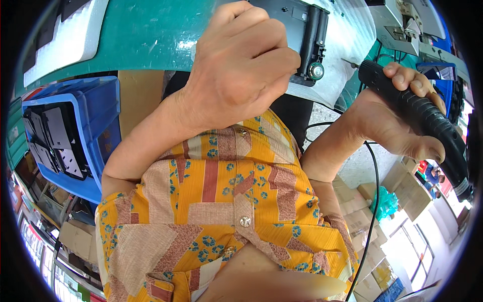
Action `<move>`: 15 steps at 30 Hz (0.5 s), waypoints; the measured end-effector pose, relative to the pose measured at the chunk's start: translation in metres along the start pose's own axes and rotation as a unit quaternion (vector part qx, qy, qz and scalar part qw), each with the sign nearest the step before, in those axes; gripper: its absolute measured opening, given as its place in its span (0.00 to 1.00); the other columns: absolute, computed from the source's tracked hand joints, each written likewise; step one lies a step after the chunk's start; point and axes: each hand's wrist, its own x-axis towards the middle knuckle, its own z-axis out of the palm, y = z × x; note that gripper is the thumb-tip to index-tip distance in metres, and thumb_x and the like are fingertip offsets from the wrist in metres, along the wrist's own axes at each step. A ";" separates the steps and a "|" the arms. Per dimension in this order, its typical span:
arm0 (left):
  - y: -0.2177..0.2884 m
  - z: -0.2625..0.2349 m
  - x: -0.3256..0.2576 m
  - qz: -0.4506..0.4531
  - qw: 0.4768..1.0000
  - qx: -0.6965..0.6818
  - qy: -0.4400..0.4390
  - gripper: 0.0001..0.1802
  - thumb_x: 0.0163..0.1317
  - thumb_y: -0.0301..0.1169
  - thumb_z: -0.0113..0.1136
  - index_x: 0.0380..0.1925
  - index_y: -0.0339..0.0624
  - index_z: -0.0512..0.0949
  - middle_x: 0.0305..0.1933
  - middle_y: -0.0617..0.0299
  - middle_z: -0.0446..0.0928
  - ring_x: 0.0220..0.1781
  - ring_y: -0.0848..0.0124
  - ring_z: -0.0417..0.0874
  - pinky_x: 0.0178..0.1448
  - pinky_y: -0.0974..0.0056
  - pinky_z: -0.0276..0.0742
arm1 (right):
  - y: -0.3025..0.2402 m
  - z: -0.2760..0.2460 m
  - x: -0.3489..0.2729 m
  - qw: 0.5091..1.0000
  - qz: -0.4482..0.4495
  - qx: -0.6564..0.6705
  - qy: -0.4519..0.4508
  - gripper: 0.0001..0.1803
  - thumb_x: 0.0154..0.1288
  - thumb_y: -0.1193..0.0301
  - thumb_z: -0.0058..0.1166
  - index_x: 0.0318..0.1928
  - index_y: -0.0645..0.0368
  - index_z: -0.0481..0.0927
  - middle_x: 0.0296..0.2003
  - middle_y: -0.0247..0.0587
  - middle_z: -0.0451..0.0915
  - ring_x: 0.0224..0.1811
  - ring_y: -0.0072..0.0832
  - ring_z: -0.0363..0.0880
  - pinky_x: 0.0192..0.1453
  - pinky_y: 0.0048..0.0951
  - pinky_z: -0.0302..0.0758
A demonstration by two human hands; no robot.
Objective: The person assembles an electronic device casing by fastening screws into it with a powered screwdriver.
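Note:
My right hand (380, 121) is wrapped around a black electric screwdriver (422, 108), whose thin metal bit points left toward the work. A black plastic housing (297, 30) lies on a white foam sheet (349, 45) on the bench. Along its right side runs a dark cylindrical piece (314, 30), and a round metal part with a green ring (316, 71) sits at the near corner. My left hand (246, 65) is closed over the left part of the housing. Its curled fingertips are hidden, so what they pinch cannot be made out.
The bench has a green top (146, 35), with a white foam tray (70, 45) of dark parts at far left. Below it stands a blue bin (98, 108) with black panels (58, 141). A black cable (376, 191) hangs at right, near a machine (402, 30) and cardboard boxes (410, 191).

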 end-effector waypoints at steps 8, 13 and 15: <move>0.008 -0.016 0.010 -0.019 1.000 0.003 -0.008 0.14 0.39 0.18 0.68 0.30 0.38 0.82 0.28 0.60 0.71 0.31 0.61 0.75 0.42 0.57 0.70 | 0.000 -0.001 0.000 1.000 -0.009 0.009 0.000 0.49 0.48 0.16 0.53 0.46 0.50 0.80 0.34 0.39 0.78 0.30 0.35 0.78 0.39 0.41 0.77; 0.010 -0.010 0.017 -0.004 1.000 -0.014 0.004 0.14 0.39 0.18 0.68 0.31 0.37 0.83 0.30 0.60 0.72 0.31 0.60 0.75 0.41 0.57 0.70 | -0.001 -0.001 0.001 1.000 -0.015 -0.015 0.008 0.50 0.49 0.16 0.52 0.46 0.51 0.79 0.34 0.40 0.78 0.31 0.35 0.78 0.39 0.41 0.77; 0.010 -0.008 0.020 0.003 1.000 -0.020 0.001 0.15 0.39 0.18 0.68 0.32 0.37 0.83 0.30 0.60 0.72 0.31 0.60 0.76 0.40 0.57 0.70 | 0.000 0.000 0.000 1.000 -0.002 0.024 -0.004 0.50 0.50 0.16 0.51 0.47 0.52 0.79 0.34 0.41 0.78 0.31 0.35 0.78 0.39 0.42 0.77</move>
